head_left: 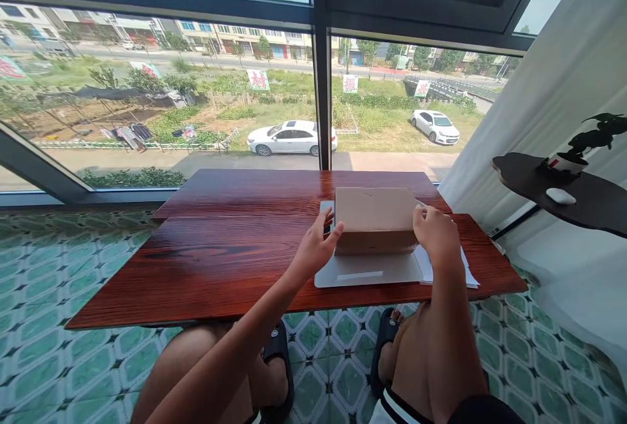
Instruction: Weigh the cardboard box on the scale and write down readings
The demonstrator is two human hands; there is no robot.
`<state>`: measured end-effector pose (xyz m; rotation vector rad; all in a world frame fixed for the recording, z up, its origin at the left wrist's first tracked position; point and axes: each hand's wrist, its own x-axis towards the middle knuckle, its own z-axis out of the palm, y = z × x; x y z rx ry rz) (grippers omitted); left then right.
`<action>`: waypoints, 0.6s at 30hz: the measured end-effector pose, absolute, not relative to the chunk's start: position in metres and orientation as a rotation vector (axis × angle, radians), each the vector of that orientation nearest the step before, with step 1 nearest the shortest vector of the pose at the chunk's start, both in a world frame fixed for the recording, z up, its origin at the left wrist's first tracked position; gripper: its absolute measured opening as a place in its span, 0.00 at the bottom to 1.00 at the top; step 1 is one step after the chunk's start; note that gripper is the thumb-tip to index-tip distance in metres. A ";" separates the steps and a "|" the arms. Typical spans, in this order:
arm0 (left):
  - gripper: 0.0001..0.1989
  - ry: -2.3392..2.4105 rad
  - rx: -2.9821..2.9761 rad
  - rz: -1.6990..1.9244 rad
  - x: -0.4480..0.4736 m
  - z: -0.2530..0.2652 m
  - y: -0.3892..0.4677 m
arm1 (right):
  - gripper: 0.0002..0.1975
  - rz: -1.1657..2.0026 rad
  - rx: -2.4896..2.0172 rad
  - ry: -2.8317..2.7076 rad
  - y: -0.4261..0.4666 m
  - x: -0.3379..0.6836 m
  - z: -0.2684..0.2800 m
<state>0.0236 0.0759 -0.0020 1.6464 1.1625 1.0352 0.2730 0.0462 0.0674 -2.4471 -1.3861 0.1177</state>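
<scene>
A closed brown cardboard box (376,210) sits on a closed silver-grey laptop (367,275) at the right half of the table. My left hand (316,244) is at the box's left side, thumb and fingers spread apart. Its thumb tip overlaps the box's left edge; whether it presses on the cardboard I cannot tell. On the opposite side, my right hand (435,231) has its fingers bent around the box's upper right edge. White paper sheets (467,272) lie under my right wrist, beside the laptop.
The dark red wooden table (220,260) stands before large windows. At the right, a black shelf (533,182) bears a potted plant (568,161) and a white oval object (561,196), near a white curtain (519,104). My knees are close to the table's front edge.
</scene>
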 end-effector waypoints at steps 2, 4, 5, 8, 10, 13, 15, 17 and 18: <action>0.35 1.155 1.658 1.028 0.024 0.001 0.074 | 0.25 0.124 -2.467 -1.395 0.046 0.272 0.068; 0.34 1.155 1.671 1.025 0.025 0.002 0.072 | 0.25 0.124 -2.485 -1.405 0.047 0.270 0.068; 0.34 1.159 1.676 1.026 0.026 0.002 0.071 | 0.25 0.120 -2.493 -1.409 0.047 0.268 0.069; 0.34 1.179 1.684 1.037 0.028 0.002 0.069 | 0.26 0.094 -2.516 -1.417 0.048 0.263 0.069; 0.34 1.193 1.690 1.041 0.031 0.003 0.067 | 0.27 0.065 -2.532 -1.412 0.048 0.260 0.069; 0.33 1.225 1.699 1.040 0.035 0.005 0.063 | 0.27 0.020 -2.549 -1.406 0.048 0.256 0.068; 0.33 1.253 1.701 1.046 0.038 0.007 0.060 | 0.27 -0.016 -2.553 -1.402 0.048 0.253 0.068; 0.33 1.290 1.697 1.059 0.041 0.008 0.057 | 0.26 -0.056 -2.555 -1.394 0.049 0.250 0.067; 0.34 1.310 1.693 1.065 0.043 0.008 0.056 | 0.26 -0.074 -2.555 -1.389 0.049 0.248 0.067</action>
